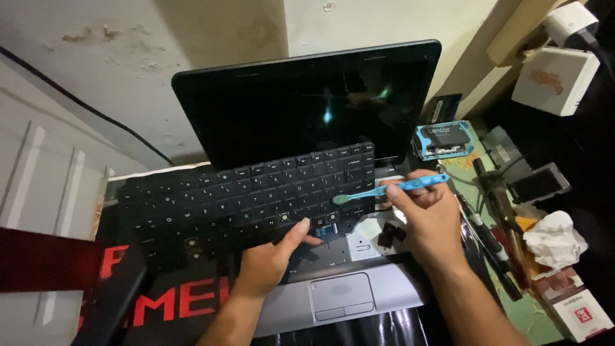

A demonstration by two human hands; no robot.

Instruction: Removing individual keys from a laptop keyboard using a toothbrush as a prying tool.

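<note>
Wall and cable: a pale, stained wall point(96, 57) fills the far left, with a dark cable point(83, 106) running slantwise down it.
Mat: a black mat with red lettering point(160, 301) lies under the laptop at lower left.
Keyboard: a black keyboard panel point(243, 192) is lifted loose from the laptop and lies slewed to the left over the base; a few keycaps are missing near its lower edge.
Left hand: the left hand point(266, 263) rests on the keyboard's near edge, fingers curled under, thumb stretched up to press by the gap with missing keys.
Laptop: a silver-bodied laptop point(359, 295) stands open, screen dark, touchpad bare between the wrists.
Toothbrush: a blue toothbrush point(391, 188) lies level, bristle head on the keyboard's right end.
Right hand: the right hand point(426, 221) pinches the toothbrush handle between thumb and fingertips, closed firmly on it.
Loose keycaps: black loose keycaps point(391, 234) sit on the laptop base just left of the right hand.
Bench clutter: a crumpled tissue point(554, 240), pens and small boxes crowd the far right.
</note>
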